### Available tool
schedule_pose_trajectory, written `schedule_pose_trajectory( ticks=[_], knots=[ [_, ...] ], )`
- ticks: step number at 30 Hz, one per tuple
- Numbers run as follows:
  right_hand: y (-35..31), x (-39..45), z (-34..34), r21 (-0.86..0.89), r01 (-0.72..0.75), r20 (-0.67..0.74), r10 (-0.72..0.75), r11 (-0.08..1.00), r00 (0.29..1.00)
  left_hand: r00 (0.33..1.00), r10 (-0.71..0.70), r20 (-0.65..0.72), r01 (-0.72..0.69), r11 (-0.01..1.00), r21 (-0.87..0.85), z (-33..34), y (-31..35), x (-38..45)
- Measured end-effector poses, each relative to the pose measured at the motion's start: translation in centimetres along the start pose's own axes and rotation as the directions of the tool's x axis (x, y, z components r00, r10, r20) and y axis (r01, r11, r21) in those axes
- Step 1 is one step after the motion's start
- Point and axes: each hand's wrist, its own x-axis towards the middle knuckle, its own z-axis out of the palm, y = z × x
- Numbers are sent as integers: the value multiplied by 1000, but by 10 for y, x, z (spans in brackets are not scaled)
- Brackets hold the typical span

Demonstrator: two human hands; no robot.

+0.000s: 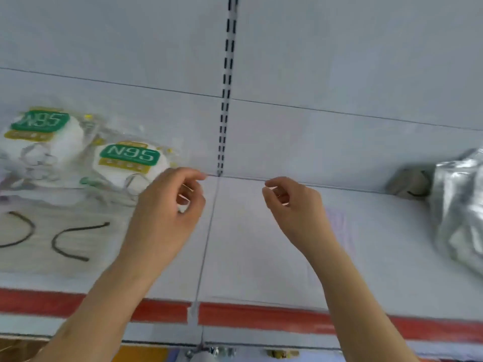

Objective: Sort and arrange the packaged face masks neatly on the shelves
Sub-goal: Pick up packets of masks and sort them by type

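Two clear packs with white N95 masks lie on the white shelf (261, 257) at the left: one (39, 137) at the far left, another (128, 163) closer to the middle. In front of them rests a flat clear pack (52, 236) showing dark ear loops. My left hand (167, 212) hovers just right of the second N95 pack, fingers curled, holding nothing. My right hand (290, 205) hangs over the bare middle of the shelf, fingers loosely curled and empty. A silver foil pack (457, 210) sits at the right edge.
A grey mask or pouch (407, 184) lies against the back panel beside the foil pack. A slotted upright (224, 100) runs down the back wall at the shelf joint. The shelf front carries a red strip (261, 314). Items on a lower level show dimly below.
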Motion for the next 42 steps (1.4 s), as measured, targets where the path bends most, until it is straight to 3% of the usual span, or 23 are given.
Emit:
schedule_pose_trajectory(
  ticks=[2,3,6,8,11,16,20,23,25,27,28,29,32,35,39,42],
  knots=[
    [50,-1,-46,-268,-143,-160,102,953,982,967,-3,254,44,987,-155,63,38,-7],
    [73,-6,-65,-381,-238,-202,170,894,964,927,-15,374,75,986,-148,89,51,-13],
    [124,-27,-104,-486,-448,-200,404,751,893,794,-95,600,-16,984,177,155,79,-29],
    [138,-34,-109,-384,-442,-109,435,811,894,775,-183,604,-27,947,321,183,93,-33],
    [137,-33,-96,-84,-386,15,389,919,921,763,-211,611,63,965,255,209,101,-33],
    [158,-21,-107,90,-401,135,388,912,912,774,-289,563,328,944,33,229,123,-31],
    [181,-28,-160,406,-326,137,296,854,945,793,-349,500,434,899,-62,244,160,-28],
    [204,-30,-209,485,-263,128,230,834,965,744,-285,604,510,826,-239,264,187,-25],
    [232,-17,-247,378,-127,-138,192,917,972,765,-234,600,489,817,-305,279,200,-25],
    [272,7,-299,-45,-80,-439,52,996,897,787,-249,564,477,826,-301,293,210,-24],
    [291,23,-328,-272,-110,-452,-26,956,892,786,-265,558,499,806,-319,298,217,-25],
    [311,38,-355,-441,-146,-379,-36,886,925,779,-280,560,521,786,-332,303,221,-26],
    [354,77,-394,-665,-148,-120,91,732,989,760,-310,571,563,752,-341,315,230,-29],
    [371,93,-395,-730,-80,-107,2,679,994,764,-296,573,559,747,-359,322,235,-32],
    [370,91,-407,-544,-78,-342,-135,835,930,808,-294,512,522,759,-389,318,242,-28],
    [357,83,-418,-356,-107,-529,-106,928,842,852,-282,441,481,754,-446,317,243,-21]
  ],
)
